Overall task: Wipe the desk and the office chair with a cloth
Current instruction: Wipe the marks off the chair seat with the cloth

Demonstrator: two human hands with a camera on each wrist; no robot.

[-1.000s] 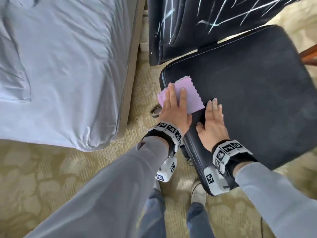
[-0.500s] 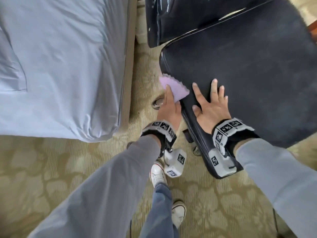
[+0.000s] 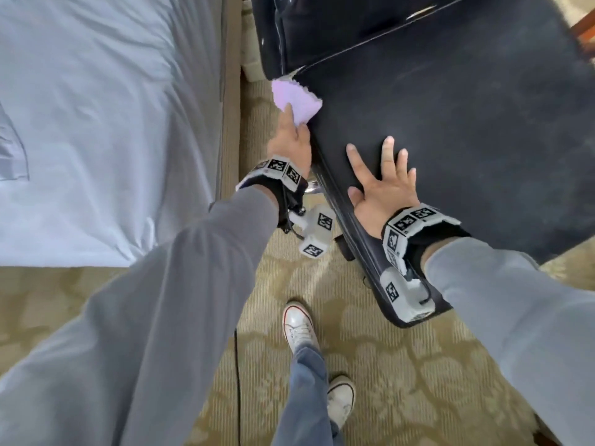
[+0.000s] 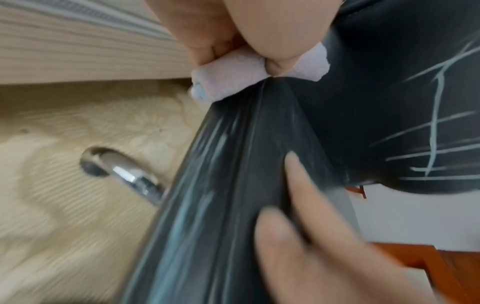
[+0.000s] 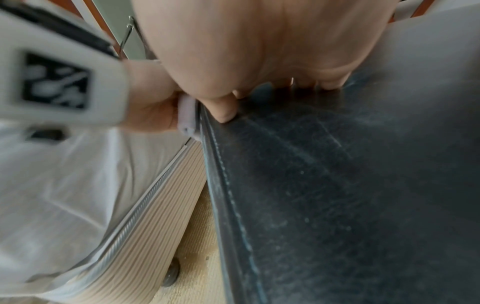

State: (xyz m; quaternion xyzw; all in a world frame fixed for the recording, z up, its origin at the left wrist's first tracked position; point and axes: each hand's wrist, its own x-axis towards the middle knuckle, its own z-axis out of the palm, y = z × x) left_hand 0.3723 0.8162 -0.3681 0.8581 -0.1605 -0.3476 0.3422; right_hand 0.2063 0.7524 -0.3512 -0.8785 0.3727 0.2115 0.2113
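A black leather office chair seat (image 3: 450, 140) fills the upper right of the head view, its backrest (image 3: 322, 24) behind it. My left hand (image 3: 291, 136) grips a lilac cloth (image 3: 296, 99) and presses it against the seat's left side edge near the back corner. In the left wrist view the cloth (image 4: 233, 80) is bunched between my thumb and fingers against the seat edge (image 4: 233, 164). My right hand (image 3: 383, 185) lies flat with spread fingers on the seat's front left part. In the right wrist view its palm (image 5: 272, 51) rests on the seat (image 5: 363, 185).
A bed with a pale blue sheet (image 3: 96, 123) and beige base (image 3: 230, 91) stands close on the left, leaving a narrow strip of patterned carpet (image 3: 402, 381). A chrome chair leg (image 4: 124, 172) shows under the seat. My white shoes (image 3: 297, 323) stand below. Red-brown wooden furniture (image 3: 582, 33) is at right.
My left hand has slid the cloth off the seat top and along the left side edge toward the backrest. My right hand's fingers have spread, still flat on the seat.
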